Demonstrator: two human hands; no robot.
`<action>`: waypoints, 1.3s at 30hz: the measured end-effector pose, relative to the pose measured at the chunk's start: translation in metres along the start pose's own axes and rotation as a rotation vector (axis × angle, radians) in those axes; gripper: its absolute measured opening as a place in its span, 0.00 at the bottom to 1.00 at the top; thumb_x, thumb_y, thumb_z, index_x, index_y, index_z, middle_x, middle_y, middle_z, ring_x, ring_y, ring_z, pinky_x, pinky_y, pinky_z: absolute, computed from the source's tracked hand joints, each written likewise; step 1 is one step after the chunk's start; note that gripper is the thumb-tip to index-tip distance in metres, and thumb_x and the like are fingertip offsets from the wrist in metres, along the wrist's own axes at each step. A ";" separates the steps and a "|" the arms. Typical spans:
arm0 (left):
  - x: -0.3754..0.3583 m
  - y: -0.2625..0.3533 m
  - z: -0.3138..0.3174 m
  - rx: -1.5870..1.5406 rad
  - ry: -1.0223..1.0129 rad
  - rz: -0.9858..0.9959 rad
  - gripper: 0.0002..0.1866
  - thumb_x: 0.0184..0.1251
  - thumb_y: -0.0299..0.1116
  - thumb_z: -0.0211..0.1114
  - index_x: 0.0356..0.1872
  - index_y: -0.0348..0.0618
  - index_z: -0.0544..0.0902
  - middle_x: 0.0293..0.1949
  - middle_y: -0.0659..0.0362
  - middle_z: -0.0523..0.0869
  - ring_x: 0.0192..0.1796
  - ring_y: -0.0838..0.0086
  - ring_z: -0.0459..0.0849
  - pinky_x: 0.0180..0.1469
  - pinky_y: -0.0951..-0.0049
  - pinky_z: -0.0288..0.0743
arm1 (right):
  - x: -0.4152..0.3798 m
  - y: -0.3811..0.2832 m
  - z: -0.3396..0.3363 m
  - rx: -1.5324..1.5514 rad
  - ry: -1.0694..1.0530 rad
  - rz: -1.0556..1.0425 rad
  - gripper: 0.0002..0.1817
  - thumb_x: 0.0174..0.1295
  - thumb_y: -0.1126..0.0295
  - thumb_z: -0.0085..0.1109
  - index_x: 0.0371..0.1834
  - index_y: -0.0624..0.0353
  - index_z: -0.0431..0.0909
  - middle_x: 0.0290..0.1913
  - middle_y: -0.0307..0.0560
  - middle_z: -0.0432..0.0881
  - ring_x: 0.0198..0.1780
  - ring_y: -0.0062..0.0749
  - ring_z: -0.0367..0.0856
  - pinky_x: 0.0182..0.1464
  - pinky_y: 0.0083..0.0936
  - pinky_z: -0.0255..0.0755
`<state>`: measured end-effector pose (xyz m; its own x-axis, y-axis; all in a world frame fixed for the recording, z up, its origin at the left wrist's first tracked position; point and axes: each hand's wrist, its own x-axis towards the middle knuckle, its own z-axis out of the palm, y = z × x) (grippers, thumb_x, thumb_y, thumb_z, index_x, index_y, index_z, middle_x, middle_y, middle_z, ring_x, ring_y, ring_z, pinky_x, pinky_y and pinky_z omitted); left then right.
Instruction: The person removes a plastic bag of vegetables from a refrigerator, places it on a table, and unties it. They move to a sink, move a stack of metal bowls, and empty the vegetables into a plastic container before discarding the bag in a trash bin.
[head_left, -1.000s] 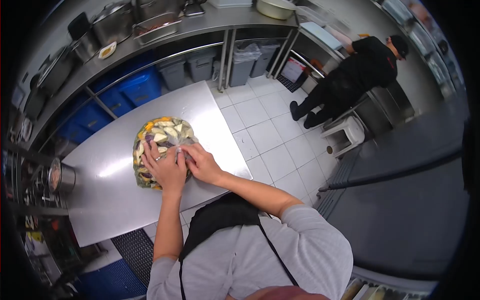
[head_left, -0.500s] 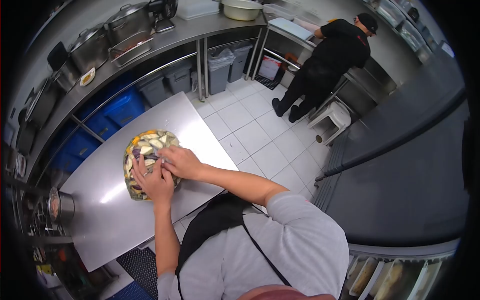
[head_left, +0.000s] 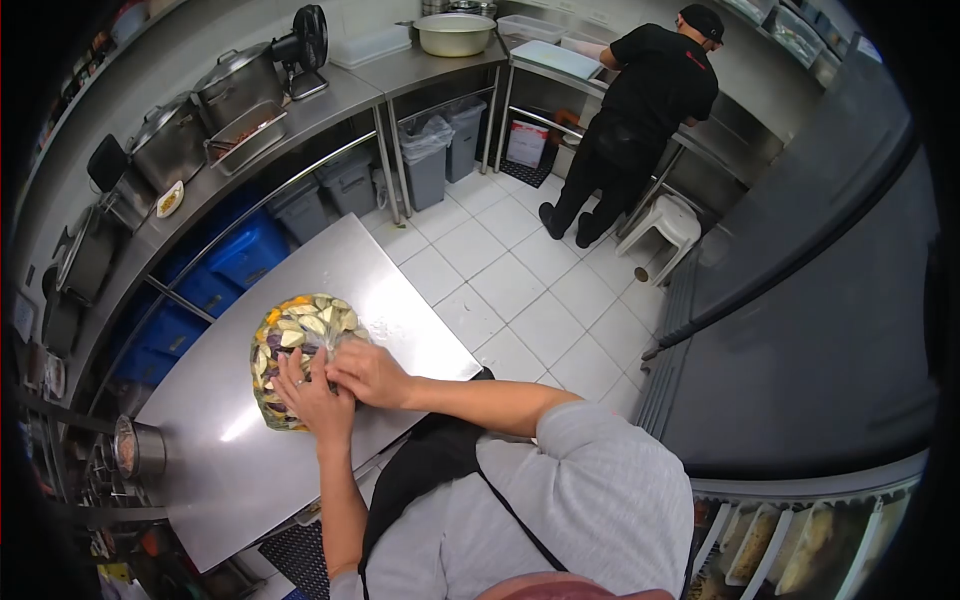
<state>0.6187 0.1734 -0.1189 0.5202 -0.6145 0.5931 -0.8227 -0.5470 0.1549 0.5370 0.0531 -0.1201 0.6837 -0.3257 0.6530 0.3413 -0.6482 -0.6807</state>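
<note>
A clear plastic bag of cut vegetables [head_left: 292, 335], white, orange and purple pieces, lies on the steel table [head_left: 210, 440]. My left hand [head_left: 308, 398] rests on the near part of the bag, fingers spread over it. My right hand [head_left: 368, 372] pinches the gathered plastic at the bag's right side, next to my left hand. Both hands touch the bag and partly hide it.
A person in black [head_left: 640, 110] works at the far counter beside a white stool [head_left: 668, 225]. A steel counter [head_left: 330, 95] with pots, a fan and a bowl runs along the back, with blue and grey bins beneath. A small pot [head_left: 135, 448] stands at the table's left edge.
The view has shifted as my head moved; the bag and both hands now sit lower left in frame. My hands stay on the bag, the right one still working the plastic.
</note>
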 end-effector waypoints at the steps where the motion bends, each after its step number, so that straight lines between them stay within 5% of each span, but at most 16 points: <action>1: -0.001 -0.001 0.000 -0.007 0.007 0.007 0.20 0.63 0.40 0.65 0.57 0.50 0.83 0.67 0.50 0.74 0.76 0.49 0.62 0.77 0.39 0.47 | -0.003 -0.005 -0.001 0.008 -0.012 -0.032 0.07 0.64 0.69 0.64 0.35 0.63 0.81 0.32 0.50 0.79 0.38 0.47 0.79 0.41 0.38 0.73; 4: 0.000 -0.001 0.004 -0.044 0.023 0.036 0.21 0.63 0.42 0.64 0.57 0.50 0.84 0.67 0.48 0.74 0.76 0.48 0.63 0.76 0.39 0.48 | -0.015 -0.013 0.002 0.032 -0.025 -0.070 0.07 0.63 0.70 0.63 0.32 0.62 0.79 0.33 0.52 0.78 0.37 0.50 0.77 0.41 0.41 0.72; 8: -0.003 -0.012 0.012 -0.127 0.060 0.042 0.23 0.57 0.40 0.68 0.55 0.47 0.85 0.67 0.49 0.75 0.74 0.44 0.64 0.74 0.37 0.50 | -0.014 0.005 0.001 0.167 -0.053 -0.103 0.08 0.66 0.70 0.61 0.40 0.64 0.84 0.41 0.54 0.86 0.43 0.50 0.83 0.48 0.38 0.77; 10: 0.001 -0.001 0.000 -0.105 0.061 -0.027 0.22 0.51 0.37 0.71 0.50 0.46 0.84 0.64 0.49 0.76 0.74 0.46 0.64 0.75 0.38 0.48 | -0.018 0.012 -0.004 0.340 -0.096 0.249 0.11 0.73 0.72 0.56 0.48 0.66 0.85 0.42 0.51 0.87 0.41 0.37 0.85 0.46 0.32 0.79; 12: -0.001 0.000 0.002 -0.116 0.053 -0.064 0.19 0.57 0.39 0.70 0.50 0.47 0.83 0.64 0.49 0.76 0.74 0.48 0.66 0.74 0.39 0.50 | -0.004 0.023 -0.016 0.365 -0.018 0.413 0.12 0.72 0.72 0.57 0.50 0.66 0.85 0.42 0.49 0.88 0.41 0.28 0.84 0.44 0.26 0.78; 16: -0.004 -0.003 0.009 -0.114 0.089 -0.073 0.18 0.59 0.40 0.69 0.48 0.45 0.82 0.63 0.49 0.77 0.73 0.48 0.66 0.75 0.40 0.50 | 0.034 0.053 -0.017 -0.061 -0.008 0.127 0.11 0.65 0.77 0.60 0.49 0.60 0.87 0.41 0.50 0.85 0.38 0.34 0.83 0.41 0.29 0.80; 20: -0.004 0.000 0.012 -0.119 0.121 -0.069 0.15 0.59 0.37 0.67 0.46 0.44 0.83 0.62 0.49 0.78 0.73 0.49 0.67 0.74 0.41 0.52 | 0.051 0.067 -0.013 -0.197 -0.272 -0.219 0.16 0.52 0.78 0.64 0.45 0.52 0.87 0.50 0.46 0.81 0.52 0.42 0.77 0.45 0.35 0.79; 28: -0.008 -0.003 0.011 -0.144 0.142 -0.088 0.18 0.57 0.34 0.69 0.49 0.44 0.85 0.62 0.51 0.79 0.72 0.51 0.68 0.74 0.44 0.55 | 0.054 0.061 -0.013 -0.387 -0.330 -0.295 0.16 0.51 0.75 0.69 0.44 0.50 0.86 0.49 0.42 0.81 0.51 0.45 0.76 0.45 0.37 0.79; 34: -0.007 0.001 0.006 -0.190 0.169 -0.108 0.20 0.56 0.34 0.70 0.51 0.43 0.85 0.61 0.51 0.79 0.71 0.51 0.69 0.74 0.45 0.55 | 0.058 0.052 -0.010 -0.429 -0.327 -0.352 0.05 0.56 0.76 0.64 0.35 0.59 0.80 0.41 0.48 0.79 0.46 0.50 0.76 0.45 0.41 0.77; 39: -0.019 -0.002 -0.006 -0.264 0.168 -0.112 0.15 0.51 0.32 0.70 0.41 0.40 0.83 0.56 0.50 0.80 0.69 0.50 0.71 0.73 0.44 0.57 | 0.036 0.011 -0.020 -0.339 -0.437 -0.340 0.06 0.56 0.76 0.65 0.34 0.59 0.77 0.40 0.50 0.78 0.45 0.50 0.75 0.46 0.41 0.75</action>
<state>0.6095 0.1894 -0.1260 0.5840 -0.4447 0.6791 -0.8048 -0.4266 0.4127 0.5522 0.0203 -0.0976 0.7973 0.2002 0.5694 0.4115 -0.8705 -0.2700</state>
